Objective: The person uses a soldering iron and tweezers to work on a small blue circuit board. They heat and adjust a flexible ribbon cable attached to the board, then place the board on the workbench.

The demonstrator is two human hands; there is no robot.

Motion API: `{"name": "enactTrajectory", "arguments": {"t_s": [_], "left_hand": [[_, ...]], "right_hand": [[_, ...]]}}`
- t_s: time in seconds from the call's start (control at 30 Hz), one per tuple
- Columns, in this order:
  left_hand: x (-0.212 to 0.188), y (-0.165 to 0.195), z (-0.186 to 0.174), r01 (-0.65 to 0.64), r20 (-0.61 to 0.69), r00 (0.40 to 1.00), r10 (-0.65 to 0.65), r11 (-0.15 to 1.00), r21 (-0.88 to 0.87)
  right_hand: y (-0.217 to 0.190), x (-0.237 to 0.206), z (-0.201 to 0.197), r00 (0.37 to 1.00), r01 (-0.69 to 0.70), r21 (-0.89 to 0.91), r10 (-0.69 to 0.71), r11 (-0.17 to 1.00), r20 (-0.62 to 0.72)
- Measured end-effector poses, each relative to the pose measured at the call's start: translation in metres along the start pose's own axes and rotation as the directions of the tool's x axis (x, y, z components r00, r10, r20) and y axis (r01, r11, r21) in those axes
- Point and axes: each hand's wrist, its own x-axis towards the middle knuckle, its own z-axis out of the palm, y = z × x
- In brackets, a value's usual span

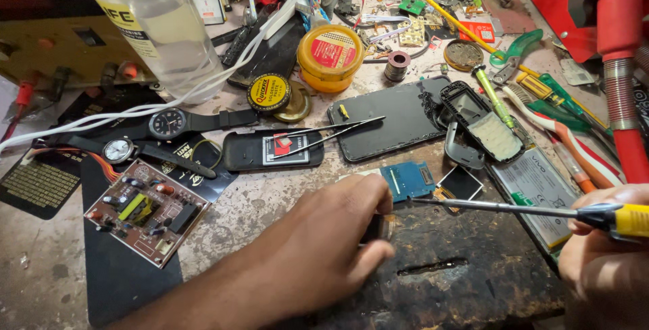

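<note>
Screwdriver (514,210) (right hand (602,249))

Worn, stained workbench (270,198) – cluttered, dark scuffed mat (460,276), even light

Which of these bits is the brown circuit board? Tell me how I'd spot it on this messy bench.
Start at the big clear plastic bottle at the top left and drop past the two wristwatches below it. The brown circuit board lies flat there, left of the left hand. It alone is a bare reddish-brown square studded with upright parts, including a yellow-green block.
</note>
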Motion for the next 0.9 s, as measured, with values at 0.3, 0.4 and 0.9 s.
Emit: {"name": "enactTrajectory", "arguments": {"t_s": [0.3,0.4,0.9], "left_hand": [[-0.007,0.005,-0.008,0.114,0.054,0.99,-0.128,0.97,0.214],[-0.008,0.005,-0.008,0.109,0.042,0.992,-0.123,0.964,0.242],[-0.01,-0.005,-0.005,0.094,-0.061,0.995,-0.08,0.953,0.287]], "right_hand": [[-0.008,0.003,0.007,0.998,-0.057,-0.003,0.057,0.998,0.027],[-0.011,0.003,0.01,0.995,-0.097,0.006,0.097,0.995,0.035],[-0.026,0.025,0.021,0.983,-0.161,-0.17,0.174,0.972,0.062]]}}
